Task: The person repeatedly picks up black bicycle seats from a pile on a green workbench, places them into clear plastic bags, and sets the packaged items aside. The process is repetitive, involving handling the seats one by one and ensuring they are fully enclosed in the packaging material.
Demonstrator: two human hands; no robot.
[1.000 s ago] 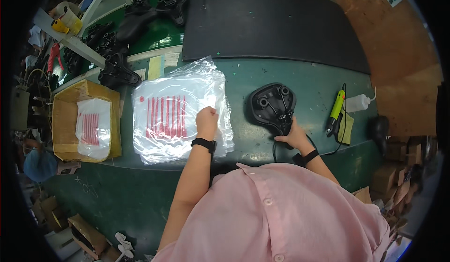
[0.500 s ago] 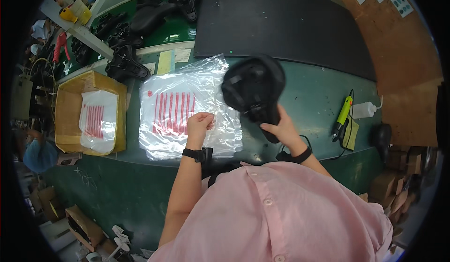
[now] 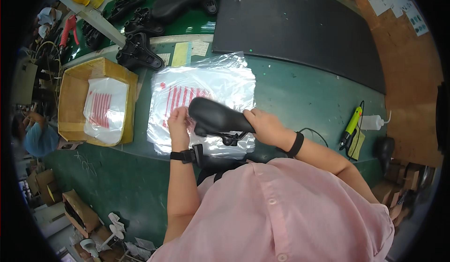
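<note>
A black bicycle saddle [image 3: 215, 113] hangs over the stack of clear plastic bags [image 3: 161, 105] printed with red stripes. My right hand [image 3: 266, 127] is closed round the saddle's narrow nose. Its smooth top faces up and away from me, and dark rails show beneath. The broad end points left toward my left hand [image 3: 178, 118]. That hand is closed, its fingertips pinching the film of the top bag; the pinch itself is partly hidden. The saddle covers part of the red stripes.
On the left stands a yellow box [image 3: 72, 110] holding a striped bag. More black saddles [image 3: 176, 7] lie behind on a green surface. A black mat [image 3: 300, 28] covers the far bench. To the right are a green electric screwdriver [image 3: 351, 124] and a white squeeze bottle [image 3: 372, 122].
My right hand has turned the saddle from underside view to top up and brought it left over the bags. My left hand has moved left across the top bag.
</note>
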